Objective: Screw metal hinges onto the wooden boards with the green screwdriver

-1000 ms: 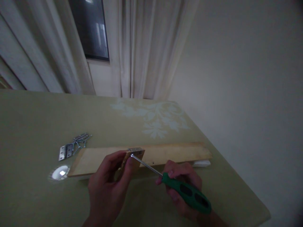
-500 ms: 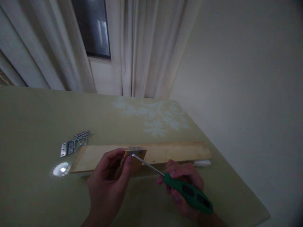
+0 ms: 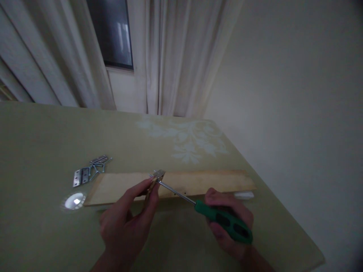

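My left hand (image 3: 129,221) pinches a small wooden block (image 3: 151,189) between thumb and fingers, turned nearly edge-on to me. A metal hinge (image 3: 159,173) sits at the top edge of that block. My right hand (image 3: 231,219) is wrapped round the green handle of a screwdriver (image 3: 224,221). Its shaft points up and left, and the tip meets the hinge side of the block. Whether the tip sits in a screw head is too small to tell. Behind both hands lies a long wooden board (image 3: 210,181) with small dark holes near its front edge.
Left of the board lie a flat hinge (image 3: 81,176) and several loose screws (image 3: 96,169), with more hinge metal behind. A bright round light spot (image 3: 75,201) shows nearby. A white piece (image 3: 244,195) lies under the board's right end. The green-covered table (image 3: 51,139) meets curtains and a wall.
My left hand has turned the block from facing me to nearly edge-on. The screwdriver's handle has risen slightly, and my right hand has shifted its hold a little to the right.
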`<control>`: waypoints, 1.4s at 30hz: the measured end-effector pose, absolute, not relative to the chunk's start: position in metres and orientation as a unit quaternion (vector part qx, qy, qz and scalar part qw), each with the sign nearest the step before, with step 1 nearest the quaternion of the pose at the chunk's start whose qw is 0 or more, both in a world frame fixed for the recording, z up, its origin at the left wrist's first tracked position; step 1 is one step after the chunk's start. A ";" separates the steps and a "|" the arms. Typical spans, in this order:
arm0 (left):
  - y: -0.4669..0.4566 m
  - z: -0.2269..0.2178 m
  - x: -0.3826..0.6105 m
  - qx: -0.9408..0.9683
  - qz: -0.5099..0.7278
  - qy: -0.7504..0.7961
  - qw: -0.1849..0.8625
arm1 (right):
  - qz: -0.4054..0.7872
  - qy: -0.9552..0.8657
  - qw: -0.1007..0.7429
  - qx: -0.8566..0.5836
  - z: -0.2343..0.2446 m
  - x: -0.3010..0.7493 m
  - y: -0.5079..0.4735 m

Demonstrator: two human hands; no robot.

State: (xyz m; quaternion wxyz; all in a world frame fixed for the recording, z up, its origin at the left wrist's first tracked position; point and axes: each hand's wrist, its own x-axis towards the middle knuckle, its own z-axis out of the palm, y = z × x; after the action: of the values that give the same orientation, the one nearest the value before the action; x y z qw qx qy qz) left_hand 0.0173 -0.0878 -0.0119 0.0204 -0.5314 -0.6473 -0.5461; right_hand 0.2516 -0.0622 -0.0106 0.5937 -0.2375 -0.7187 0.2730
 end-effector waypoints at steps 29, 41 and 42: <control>-0.082 -0.016 0.004 -0.586 -0.556 -0.569 0.154 | 0.020 -0.829 0.504 -0.241 -0.008 0.269 -0.055; -0.080 -0.009 0.004 -0.585 -0.581 -0.531 0.196 | 0.029 -0.782 0.505 -0.365 -0.005 0.260 -0.065; -0.080 -0.009 0.003 -0.586 -0.584 -0.528 0.192 | 0.042 -0.784 0.495 -0.373 -0.002 0.260 -0.065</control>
State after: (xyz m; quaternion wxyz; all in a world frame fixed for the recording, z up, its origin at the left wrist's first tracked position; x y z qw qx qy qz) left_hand 0.0034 -0.0796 -0.0094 0.1920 -0.5860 -0.5284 -0.5836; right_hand 0.2599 -0.0646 -0.0023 0.4946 -0.3735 -0.7837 0.0419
